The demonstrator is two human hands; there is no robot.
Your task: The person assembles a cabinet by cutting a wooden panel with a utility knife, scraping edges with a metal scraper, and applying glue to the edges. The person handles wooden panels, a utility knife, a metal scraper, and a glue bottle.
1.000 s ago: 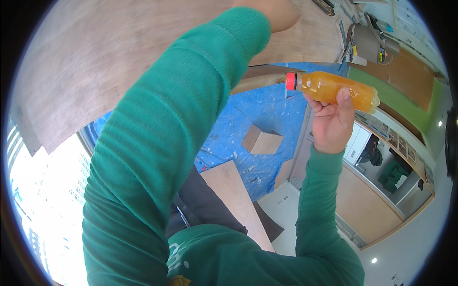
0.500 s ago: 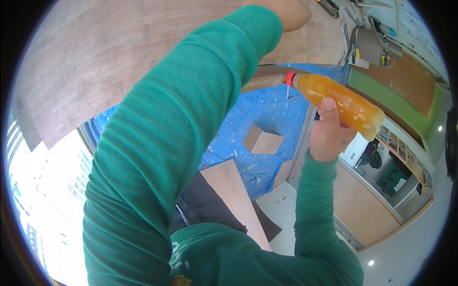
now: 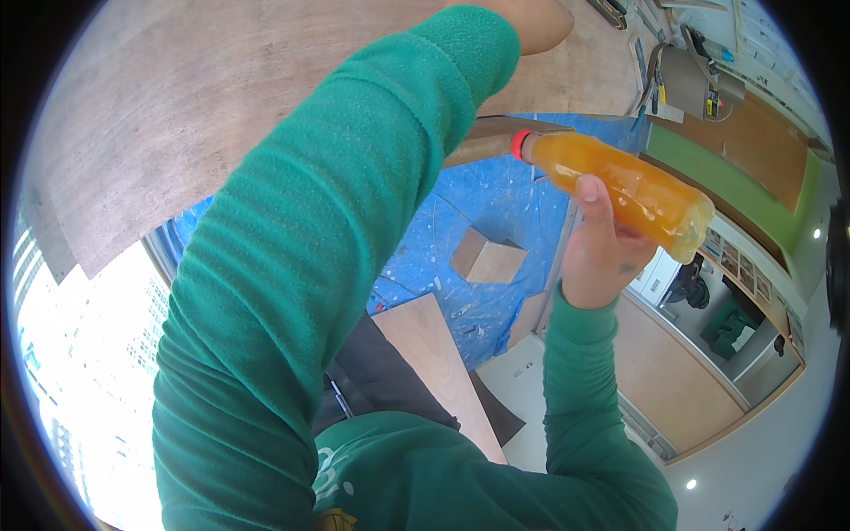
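My right hand (image 3: 600, 261) grips a clear plastic bottle (image 3: 624, 186) of orange liquid, thumb on the near side. The bottle is tilted, its red cap (image 3: 520, 144) pointing left and slightly up, its base at the lower right. Close to the cap is the brown edge piece (image 3: 485, 142) below a large wooden board; I cannot tell whether they touch. My left arm stretches across the view to the top, over the wooden board (image 3: 204, 97). Only the wrist side of my left hand (image 3: 538, 25) shows, at the board's surface; its fingers are hidden beyond the sleeve and frame edge.
Below the board, a blue sheet (image 3: 434, 234) covers the floor, with a wooden block (image 3: 487, 258) on it. A pale plank (image 3: 425, 336) lies beside my body. Tools (image 3: 611, 11) sit at the board's far right; a bright window (image 3: 88, 354) is left, an open cabinet (image 3: 739, 327) right.
My right hand and the bottle have shifted slightly left, the cap moving toward my left sleeve. My left arm has barely moved.
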